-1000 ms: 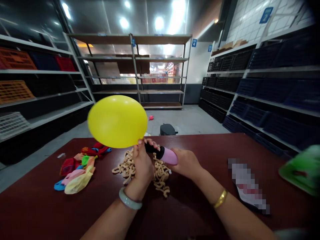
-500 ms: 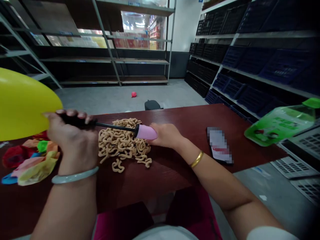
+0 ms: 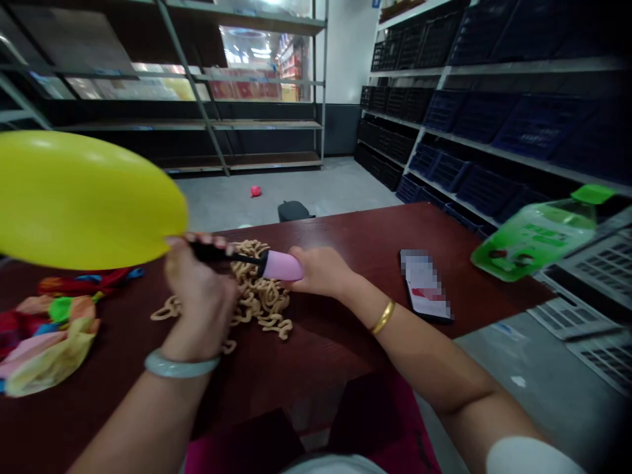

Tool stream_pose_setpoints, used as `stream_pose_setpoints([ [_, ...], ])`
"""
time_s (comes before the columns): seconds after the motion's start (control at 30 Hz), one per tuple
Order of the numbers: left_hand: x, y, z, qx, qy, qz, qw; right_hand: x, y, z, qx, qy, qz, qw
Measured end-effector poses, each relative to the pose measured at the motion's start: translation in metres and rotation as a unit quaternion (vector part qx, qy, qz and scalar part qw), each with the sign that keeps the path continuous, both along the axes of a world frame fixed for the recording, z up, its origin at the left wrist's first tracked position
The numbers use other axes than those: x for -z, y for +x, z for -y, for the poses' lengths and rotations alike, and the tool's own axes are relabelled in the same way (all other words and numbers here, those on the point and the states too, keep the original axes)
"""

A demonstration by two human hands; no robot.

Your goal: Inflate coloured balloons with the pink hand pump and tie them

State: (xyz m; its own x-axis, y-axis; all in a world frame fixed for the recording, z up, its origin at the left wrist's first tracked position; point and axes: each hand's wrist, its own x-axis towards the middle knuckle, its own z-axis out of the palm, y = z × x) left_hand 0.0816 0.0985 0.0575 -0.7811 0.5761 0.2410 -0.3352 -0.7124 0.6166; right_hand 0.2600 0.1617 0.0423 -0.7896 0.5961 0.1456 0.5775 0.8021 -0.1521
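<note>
A hand-held balloon pump (image 3: pixel 283 266) spans both my hands, its pink end to the right and its black part to the left. My left hand (image 3: pixel 200 283), a pale bangle on its wrist, is closed around the black part, thumb and fingers at the neck of an inflated yellow balloon (image 3: pixel 89 201). Around the pink end my right hand (image 3: pixel 320 271) is wrapped. Little of the black rod shows between them. Beneath the pump lies a pile of tan, curly pieces (image 3: pixel 261 303), partly hidden by my left hand.
Limp coloured balloons (image 3: pixel 54 336) lie at the left of the dark red table (image 3: pixel 326 342). A phone (image 3: pixel 425 286) and a bottle of green liquid (image 3: pixel 536 240) are on the right. Beyond stand shelves with dark crates (image 3: pixel 486 184); a small pink ball-like object (image 3: pixel 255 191) is on the floor.
My left hand has moved right, towards my right hand, carrying the yellow balloon with it. The pump's exposed rod is much shorter. The view has shifted slightly.
</note>
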Motion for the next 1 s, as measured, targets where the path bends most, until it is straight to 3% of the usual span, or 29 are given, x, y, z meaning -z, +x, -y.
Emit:
stream_pose_setpoints([
  [0.13, 0.011, 0.031, -0.005, 0.049, 0.009, 0.015, 0.999, 0.001, 0.002, 0.003, 0.014, 0.000, -0.027, 1.000],
  [0.3, 0.011, 0.030, -0.003, 0.054, 0.014, 0.030, 0.998, 0.010, -0.004, 0.003, 0.033, -0.012, -0.033, 0.999],
  [0.4, 0.006, 0.009, 0.001, 0.037, 0.023, 0.044, 0.998, 0.012, -0.007, 0.005, 0.029, -0.030, -0.024, 0.999],
  [0.63, -0.014, -0.071, 0.022, -0.071, 0.033, 0.092, 0.993, 0.010, -0.006, 0.007, 0.009, -0.031, -0.013, 0.999],
  [0.73, -0.017, -0.082, 0.027, -0.089, 0.045, 0.072, 0.992, 0.012, -0.003, 0.003, -0.005, -0.025, -0.017, 1.000],
  [0.87, -0.014, -0.065, 0.022, -0.080, 0.063, 0.048, 0.994, 0.012, 0.001, -0.002, -0.002, -0.014, -0.013, 1.000],
  [1.0, -0.007, -0.028, 0.012, -0.023, 0.060, 0.026, 0.998, 0.011, 0.000, -0.001, 0.001, -0.016, -0.019, 1.000],
])
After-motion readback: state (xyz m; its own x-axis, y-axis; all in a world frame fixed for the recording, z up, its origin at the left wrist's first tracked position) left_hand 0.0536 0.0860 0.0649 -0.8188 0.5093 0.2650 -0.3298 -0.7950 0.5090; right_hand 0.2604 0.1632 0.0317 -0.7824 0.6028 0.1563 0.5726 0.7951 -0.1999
